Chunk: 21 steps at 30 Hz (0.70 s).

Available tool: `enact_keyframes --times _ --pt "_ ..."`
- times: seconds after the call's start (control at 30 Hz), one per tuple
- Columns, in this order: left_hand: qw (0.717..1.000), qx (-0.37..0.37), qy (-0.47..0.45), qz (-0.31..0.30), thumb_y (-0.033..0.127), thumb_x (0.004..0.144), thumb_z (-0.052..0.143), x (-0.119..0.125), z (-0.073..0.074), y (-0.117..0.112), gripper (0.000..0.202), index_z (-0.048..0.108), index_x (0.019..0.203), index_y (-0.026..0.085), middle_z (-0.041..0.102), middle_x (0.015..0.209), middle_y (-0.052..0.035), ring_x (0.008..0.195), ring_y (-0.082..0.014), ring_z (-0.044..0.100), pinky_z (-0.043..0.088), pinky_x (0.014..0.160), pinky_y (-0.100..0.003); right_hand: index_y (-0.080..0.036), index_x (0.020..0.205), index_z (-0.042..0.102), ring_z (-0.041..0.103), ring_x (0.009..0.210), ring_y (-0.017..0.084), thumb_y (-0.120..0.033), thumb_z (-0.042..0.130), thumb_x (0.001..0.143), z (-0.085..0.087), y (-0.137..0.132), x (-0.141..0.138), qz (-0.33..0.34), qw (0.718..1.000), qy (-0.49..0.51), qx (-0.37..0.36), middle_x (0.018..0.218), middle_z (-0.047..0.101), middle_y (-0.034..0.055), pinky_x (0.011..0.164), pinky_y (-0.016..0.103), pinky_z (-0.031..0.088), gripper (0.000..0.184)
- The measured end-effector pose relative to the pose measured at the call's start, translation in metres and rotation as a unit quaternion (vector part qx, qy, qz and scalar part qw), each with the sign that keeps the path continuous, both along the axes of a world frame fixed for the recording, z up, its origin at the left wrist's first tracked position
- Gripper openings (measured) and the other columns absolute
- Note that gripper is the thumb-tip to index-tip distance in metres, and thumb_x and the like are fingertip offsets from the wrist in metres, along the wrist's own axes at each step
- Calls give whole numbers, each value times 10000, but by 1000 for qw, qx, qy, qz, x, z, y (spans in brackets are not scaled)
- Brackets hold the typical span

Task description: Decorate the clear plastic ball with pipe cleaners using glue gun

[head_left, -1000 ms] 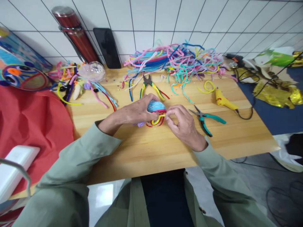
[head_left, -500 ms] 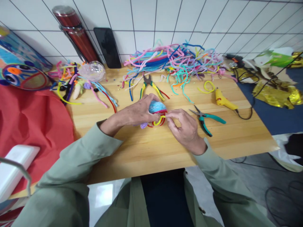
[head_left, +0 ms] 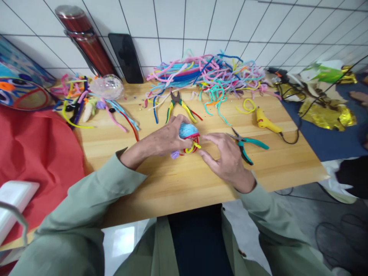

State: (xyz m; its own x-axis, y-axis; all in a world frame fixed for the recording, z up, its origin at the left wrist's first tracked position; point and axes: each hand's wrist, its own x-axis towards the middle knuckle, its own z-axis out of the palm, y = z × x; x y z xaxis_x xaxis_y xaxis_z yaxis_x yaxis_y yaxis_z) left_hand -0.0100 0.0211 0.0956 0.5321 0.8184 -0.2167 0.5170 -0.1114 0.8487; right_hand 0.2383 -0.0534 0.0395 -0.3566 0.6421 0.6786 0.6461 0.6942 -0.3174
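Note:
My left hand (head_left: pixel 169 136) is wrapped round a small pipe-cleaner figure (head_left: pixel 189 130) with a light blue top and a red band. A yellow pipe cleaner (head_left: pixel 196 145) bends along its lower side, near red loops, and a purple tuft (head_left: pixel 174 154) shows under the hand. Part of the figure is covered by my fingers. Just to its right, my right hand (head_left: pixel 225 157) has thumb and forefinger apart with nothing between them. Beyond that hand lie teal-handled long-nose pliers (head_left: pixel 244 143). Yellow-green-handled cutting pliers (head_left: pixel 178 103) rest behind the figure.
A heap of coloured pipe cleaners (head_left: pixel 201 73) lies along the wall. At back left stand a red thermos (head_left: pixel 86 42), a black phone (head_left: pixel 125 57) and a clear plastic ball (head_left: pixel 110 86). A corded yellow glue gun (head_left: pixel 267 122) is on the right; red cloth (head_left: pixel 40 142) covers the left.
My right thumb and forefinger have parted and drawn off the yellow pipe cleaner, whose end now sticks out freely. My left hand keeps its hold. The whole view has shifted slightly.

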Motion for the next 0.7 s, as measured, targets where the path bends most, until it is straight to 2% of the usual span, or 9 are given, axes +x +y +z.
enact_keyframes --times 0.1,0.17,0.23,0.3,0.37,0.43,0.6,0.7 --pt "1000 -12 17 -4 425 821 823 -1 0 2 635 549 1353 213 723 1051 -44 828 -228 748 604 691 -332 -293 1587 637 788 1316 390 -349 775 1068 -9 1 55 -68 996 -45 -24 1417 817 148 1130 637 665 539" --pt "1000 -11 11 -11 421 817 821 -1 0 4 633 560 1357 220 750 1087 -54 807 -210 741 587 671 -320 -281 1617 622 758 1370 425 -454 778 1057 -18 -1 100 -130 987 -85 -53 1470 783 181 1170 684 639 607" --pt "1000 -13 0 -18 436 816 827 -2 -1 5 608 588 1332 222 767 1093 -60 810 -209 740 576 667 -317 -234 1642 598 720 1433 465 -547 764 1039 -29 -6 141 -180 968 -138 -103 1546 739 229 1205 721 607 699" --pt "1000 -15 -9 -20 467 818 839 -3 -3 7 597 611 1311 220 774 1088 -63 833 -219 747 580 686 -326 -180 1659 573 688 1476 503 -604 737 1030 -40 -13 169 -216 946 -186 -152 1581 708 286 1210 741 592 776" --pt "1000 -7 -15 -17 496 817 853 -4 -5 8 608 626 1308 218 773 1108 -69 880 -230 755 594 726 -338 -141 1677 545 672 1495 524 -628 713 1030 -50 -19 180 -228 934 -213 -176 1603 691 317 1200 749 592 828" --pt "1000 -2 -17 -15 509 829 857 -5 -7 9 612 629 1319 221 772 1142 -79 928 -239 757 605 755 -346 -119 1688 525 669 1495 528 -642 692 1035 -55 -23 180 -232 930 -224 -178 1609 684 327 1191 742 596 853" --pt "999 -18 -25 -18 511 846 876 -8 -7 12 618 612 1325 223 783 1136 -86 944 -248 761 602 777 -362 -49 1636 554 698 1382 525 -668 624 1063 -54 -23 166 -243 920 -262 -160 1517 707 352 1145 702 603 846" --pt "999 -42 -21 -6 547 832 893 -9 -7 14 644 597 1304 225 782 1057 -62 907 -261 765 592 777 -382 -58 1608 586 701 1316 504 -593 580 1089 -54 -21 160 -257 918 -264 -147 1456 727 331 1100 684 607 745"
